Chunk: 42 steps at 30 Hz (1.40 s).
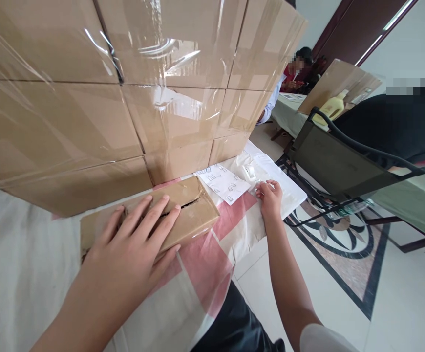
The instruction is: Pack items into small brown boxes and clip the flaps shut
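My left hand [139, 234] lies on a small cardboard box [201, 215] with its fingers spread. A dark slit runs along the top of the box, partly under my fingers. Farther right, my right hand [271, 198] has its fingers curled together at the edge of some crumpled white and clear plastic [247, 171]. What is between those fingertips is too small to make out. A white sheet [224, 183] printed with small outlined shapes lies between the box and my right hand.
A wall of taped cardboard boxes [183, 112] rises behind the small box. The table has a pink and white checked cloth [201, 264]. To the right stands a dark folding chair [344, 156] with a seated person. A yellow jug [331, 107] and another person are farther back.
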### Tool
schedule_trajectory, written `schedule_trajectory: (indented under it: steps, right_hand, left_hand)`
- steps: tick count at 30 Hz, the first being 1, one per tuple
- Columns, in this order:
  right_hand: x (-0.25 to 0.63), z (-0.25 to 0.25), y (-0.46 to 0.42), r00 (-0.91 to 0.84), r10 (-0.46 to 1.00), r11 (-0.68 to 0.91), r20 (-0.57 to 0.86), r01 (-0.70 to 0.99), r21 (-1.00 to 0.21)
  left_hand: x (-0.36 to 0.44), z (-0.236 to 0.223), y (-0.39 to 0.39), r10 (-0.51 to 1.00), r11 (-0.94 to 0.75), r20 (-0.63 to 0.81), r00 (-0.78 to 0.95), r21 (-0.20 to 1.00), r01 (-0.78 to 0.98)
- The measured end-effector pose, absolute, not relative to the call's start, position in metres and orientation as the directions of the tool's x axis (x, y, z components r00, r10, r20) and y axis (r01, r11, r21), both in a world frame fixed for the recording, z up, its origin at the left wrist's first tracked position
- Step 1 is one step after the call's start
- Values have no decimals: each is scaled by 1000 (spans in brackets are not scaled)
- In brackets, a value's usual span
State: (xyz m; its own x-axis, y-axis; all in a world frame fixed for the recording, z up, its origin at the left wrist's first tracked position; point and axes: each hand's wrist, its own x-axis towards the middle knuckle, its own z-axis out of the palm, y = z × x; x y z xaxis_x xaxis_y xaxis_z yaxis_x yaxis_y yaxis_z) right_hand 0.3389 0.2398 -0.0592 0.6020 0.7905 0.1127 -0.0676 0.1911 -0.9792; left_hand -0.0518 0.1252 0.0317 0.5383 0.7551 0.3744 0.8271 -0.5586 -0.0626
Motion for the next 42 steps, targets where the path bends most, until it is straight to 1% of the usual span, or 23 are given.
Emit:
schedule_trajectory:
  steps: [6,15,25,28,31,33,37,42]
  right_hand:
    - [338,-60,241,609,786,186,109,-64,-980]
    - [338,-62,241,620,757,271,207,-10,-962]
    - [337,-67,238,605,754,310,256,16,-951]
    - [337,-65,238,627,751,268,206,-5,-963]
    - [337,-63,238,658,746,150,102,-16,-989]
    - [338,-62,239,673,738,92,57,-17,-996]
    - [338,-61,239,682,730,62,32,-19,-998]
    - [336,-60,238,689,724,62,29,-22,-998]
  left_hand:
    - [-54,29,128,730,-583,401,553,-56,811]
    - [-51,32,125,757,-561,389,525,-26,828]
    - [-52,32,125,760,-562,378,529,-28,827]
    - [-53,31,126,751,-568,384,537,-39,822]
    - [-53,30,127,745,-569,393,539,-47,821]
    - [-53,30,127,745,-567,397,537,-50,822]
    - [-53,31,127,731,-579,404,550,-61,813]
    - [-53,30,126,746,-567,394,537,-48,823]
